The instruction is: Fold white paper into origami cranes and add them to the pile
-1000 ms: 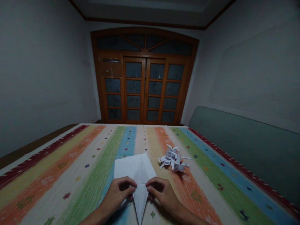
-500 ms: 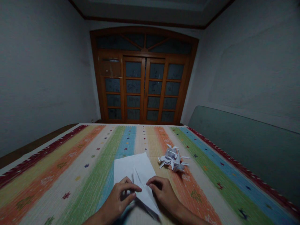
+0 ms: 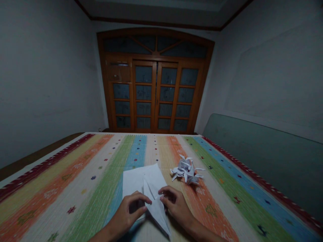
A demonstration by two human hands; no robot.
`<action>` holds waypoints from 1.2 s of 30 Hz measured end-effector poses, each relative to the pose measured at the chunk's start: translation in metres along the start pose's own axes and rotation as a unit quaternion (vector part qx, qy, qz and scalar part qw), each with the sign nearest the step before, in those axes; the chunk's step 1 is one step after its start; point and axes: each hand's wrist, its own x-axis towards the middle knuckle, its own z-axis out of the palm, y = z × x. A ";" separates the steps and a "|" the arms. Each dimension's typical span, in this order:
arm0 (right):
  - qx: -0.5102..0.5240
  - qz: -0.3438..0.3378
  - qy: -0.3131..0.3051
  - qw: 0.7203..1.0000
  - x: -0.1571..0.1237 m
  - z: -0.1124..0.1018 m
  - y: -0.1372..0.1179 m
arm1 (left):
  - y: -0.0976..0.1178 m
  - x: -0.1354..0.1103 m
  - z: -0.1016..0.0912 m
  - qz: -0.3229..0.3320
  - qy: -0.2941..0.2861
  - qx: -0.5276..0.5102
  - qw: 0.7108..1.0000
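Observation:
A folded piece of white paper (image 3: 156, 209), long and pointed at both ends, is between my two hands. My left hand (image 3: 131, 206) pinches its left edge with thumb and forefinger. On the opposite edge, the thumb and fingers of my right hand (image 3: 175, 203) are closed on the paper near its middle. Beneath lies a flat white sheet (image 3: 135, 177), partly covered by my hands and the folded piece. To the right of the sheet sits a cluster of folded paper figures (image 3: 186, 170) with many pointed tips.
A striped, patterned tablecloth (image 3: 96, 188) covers the table. A pale green padded backrest or panel (image 3: 252, 148) runs along the right side. Beyond the far edge stand wooden doors (image 3: 155, 94) with glass panes.
The folded paper has tilted a little, so more of its near half shows. My right hand has shifted slightly up along its edge; my left hand has hardly moved.

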 end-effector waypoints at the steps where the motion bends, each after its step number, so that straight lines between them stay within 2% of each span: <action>1: 0.022 0.011 0.000 1.000 0.001 0.000 0.001 | 0.001 0.000 0.000 0.001 0.000 -0.007 1.000; 8: 0.124 0.043 -0.029 0.991 0.005 0.001 0.003 | 0.010 0.001 0.003 -0.030 0.028 -0.052 0.998; 13: 0.179 0.055 -0.041 0.981 0.001 0.005 0.002 | 0.006 0.001 0.008 -0.045 0.085 -0.114 0.989; 17: 0.184 0.053 -0.028 0.981 -0.004 0.012 0.003 | 0.003 0.002 0.012 -0.046 0.107 -0.145 0.982; 24: 0.174 0.056 -0.043 0.982 -0.010 0.019 0.002 | -0.003 0.001 0.015 -0.035 0.048 -0.125 0.990; 28: 0.156 0.035 -0.041 0.986 -0.013 0.021 -0.006 | -0.004 0.000 0.015 -0.028 0.026 -0.115 0.993; 33: 0.072 -0.002 -0.070 0.995 -0.017 0.018 -0.012 | -0.003 0.000 0.015 -0.018 0.023 -0.097 0.995; 36: 0.026 -0.026 -0.057 0.998 -0.018 0.016 -0.011 | -0.001 0.000 0.015 -0.016 0.024 -0.103 0.994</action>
